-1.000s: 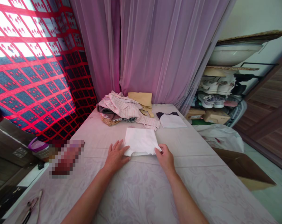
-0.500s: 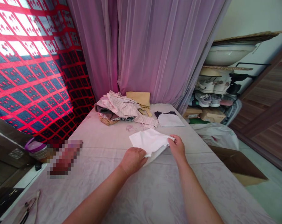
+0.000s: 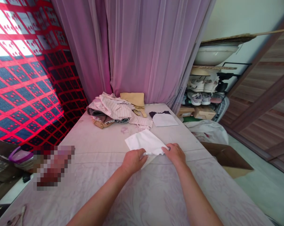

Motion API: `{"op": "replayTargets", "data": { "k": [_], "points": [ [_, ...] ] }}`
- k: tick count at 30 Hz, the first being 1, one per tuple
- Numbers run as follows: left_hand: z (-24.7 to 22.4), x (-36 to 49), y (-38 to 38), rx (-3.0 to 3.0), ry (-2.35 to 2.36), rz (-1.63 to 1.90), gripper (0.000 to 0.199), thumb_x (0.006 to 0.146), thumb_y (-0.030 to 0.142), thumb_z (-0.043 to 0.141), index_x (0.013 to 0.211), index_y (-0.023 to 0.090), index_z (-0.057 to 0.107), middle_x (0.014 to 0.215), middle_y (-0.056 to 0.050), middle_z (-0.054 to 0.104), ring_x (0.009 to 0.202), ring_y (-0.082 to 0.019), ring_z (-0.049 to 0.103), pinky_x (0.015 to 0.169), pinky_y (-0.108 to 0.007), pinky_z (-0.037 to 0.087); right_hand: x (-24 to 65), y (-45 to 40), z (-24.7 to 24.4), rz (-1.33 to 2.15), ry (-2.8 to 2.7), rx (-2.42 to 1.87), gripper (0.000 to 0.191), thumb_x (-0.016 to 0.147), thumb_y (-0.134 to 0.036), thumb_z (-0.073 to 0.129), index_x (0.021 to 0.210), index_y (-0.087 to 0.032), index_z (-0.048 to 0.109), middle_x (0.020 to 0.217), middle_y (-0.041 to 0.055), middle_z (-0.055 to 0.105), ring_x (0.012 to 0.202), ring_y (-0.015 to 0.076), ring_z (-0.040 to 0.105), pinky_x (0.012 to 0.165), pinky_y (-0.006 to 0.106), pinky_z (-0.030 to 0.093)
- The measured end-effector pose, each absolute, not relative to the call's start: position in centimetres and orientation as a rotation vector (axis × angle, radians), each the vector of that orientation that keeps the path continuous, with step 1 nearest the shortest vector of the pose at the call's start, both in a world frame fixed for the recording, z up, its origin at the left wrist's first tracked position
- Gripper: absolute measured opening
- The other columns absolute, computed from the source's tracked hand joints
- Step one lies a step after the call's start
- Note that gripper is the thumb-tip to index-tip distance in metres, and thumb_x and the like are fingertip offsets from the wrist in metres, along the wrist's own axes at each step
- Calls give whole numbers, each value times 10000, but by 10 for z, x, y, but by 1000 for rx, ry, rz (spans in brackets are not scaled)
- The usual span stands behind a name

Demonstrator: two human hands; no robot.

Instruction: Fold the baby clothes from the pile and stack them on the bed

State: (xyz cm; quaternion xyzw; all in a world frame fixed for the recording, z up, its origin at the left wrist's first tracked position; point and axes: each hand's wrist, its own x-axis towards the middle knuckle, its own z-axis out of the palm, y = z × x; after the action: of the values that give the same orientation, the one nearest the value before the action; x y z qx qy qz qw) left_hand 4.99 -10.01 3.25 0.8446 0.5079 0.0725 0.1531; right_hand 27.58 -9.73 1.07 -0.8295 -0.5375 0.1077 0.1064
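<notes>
Both of the person's hands are on a white cloth (image 3: 144, 144), which lies on a counter (image 3: 97, 141) covered with a pale pink patterned sheet, toward the near side and roughly midway across. The left hand (image 3: 133, 161) is at the cloth's near edge, its fingers (image 3: 143, 155) curled narrowly and pinching the fabric. The right hand (image 3: 174, 154) is just beside it at the near right corner, its fingers (image 3: 168, 148) bent over and gripping the edge. Between the hands, a pale flap of the cloth hangs toward the sheet. Beyond the cloth, a heap of striped clothes (image 3: 111, 108) sits near the far end of the counter, with a tan cloth (image 3: 132, 99) behind it. A small white and dark shirt (image 3: 163, 119) lies flat to the right of the heap. A sheer purple curtain (image 3: 142, 47) hangs behind the counter, and a red-patterned window screen (image 3: 19, 78) is on the left. On the right, shoes (image 3: 195, 91) stand on a shelf below a white basin (image 3: 214, 55), and a plastic bag (image 3: 209, 131) and a cardboard box (image 3: 226, 160) sit near the counter's edge.
</notes>
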Motion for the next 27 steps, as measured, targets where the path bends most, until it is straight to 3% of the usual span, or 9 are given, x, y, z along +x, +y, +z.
{"op": "replayTargets", "data": {
  "k": [7, 11, 13, 16, 18, 21, 24, 26, 27],
  "points": [
    [45, 48, -95, 2309, 1461, 511, 251, 894, 416, 412, 914, 243, 592, 699, -2, 646, 672, -167, 615, 575, -232, 364, 277, -69, 62, 309, -1690, -2466, 207, 773, -376, 525, 829, -250, 678, 879, 57, 690, 850, 213, 626, 664, 275, 409],
    [67, 28, -47, 2009, 1428, 833, 257, 845, 423, 465, 806, 208, 601, 657, 20, 593, 628, -134, 555, 554, -215, 385, 252, -23, 103, 672, -1613, -2115, 115, 690, -264, 640, 707, -159, 684, 644, 66, 678, 718, 205, 636, 641, 257, 416],
    [80, 11, -15, 1750, 1441, 1029, 284, 820, 448, 504, 839, 185, 607, 690, 8, 601, 636, -135, 557, 547, -216, 417, 233, 2, 118, 711, -1594, -1953, 262, 821, -329, 525, 955, -163, 677, 795, 47, 713, 728, 149, 643, 650, 219, 433],
    [91, -17, 19, 1354, 1481, 1240, 354, 845, 480, 483, 986, 173, 591, 887, -42, 641, 778, -156, 600, 584, -220, 476, 214, 24, 125, 724, -1539, -1754, 423, 932, -398, 349, 1295, -228, 486, 1136, 40, 664, 875, 103, 644, 716, 200, 456],
    [85, -32, 26, 1213, 1543, 1199, 358, 836, 477, 529, 1041, 189, 590, 1047, -65, 638, 933, -174, 602, 638, -210, 490, 216, 21, 117, 637, -1548, -1799, 431, 920, -410, 396, 1299, -228, 488, 1204, 56, 633, 976, 132, 627, 783, 229, 459],
    [57, -45, 20, 1084, 1617, 1111, 473, 785, 421, 633, 1188, 194, 531, 1165, -120, 612, 984, -216, 610, 618, -231, 501, 237, -9, 90, 451, -1598, -2098, 356, 856, -371, 510, 1145, -196, 620, 1131, 105, 666, 1064, 231, 597, 861, 309, 434],
    [27, -48, 17, 976, 1668, 1063, 639, 754, 380, 682, 1308, 185, 431, 1225, -161, 580, 980, -225, 626, 600, -229, 511, 252, -58, 57, 388, -1643, -2488, 356, 877, -436, 434, 1043, -218, 661, 1090, 103, 676, 1014, 252, 615, 805, 334, 444],
    [16, -49, 22, 938, 1695, 1037, 683, 761, 381, 677, 1344, 176, 386, 1212, -162, 585, 948, -213, 642, 574, -213, 507, 247, -91, 39, 505, -1709, -2510, 429, 875, -519, 388, 979, -221, 679, 999, 90, 694, 942, 253, 632, 767, 339, 447],
    [13, -49, 26, 929, 1706, 1022, 695, 769, 384, 668, 1358, 175, 366, 1196, -157, 593, 920, -205, 652, 558, -207, 502, 240, -106, 33, 534, -1714, -2462, 440, 851, -551, 421, 1043, -232, 656, 980, 71, 694, 928, 239, 632, 768, 328, 445]
  ]
}}
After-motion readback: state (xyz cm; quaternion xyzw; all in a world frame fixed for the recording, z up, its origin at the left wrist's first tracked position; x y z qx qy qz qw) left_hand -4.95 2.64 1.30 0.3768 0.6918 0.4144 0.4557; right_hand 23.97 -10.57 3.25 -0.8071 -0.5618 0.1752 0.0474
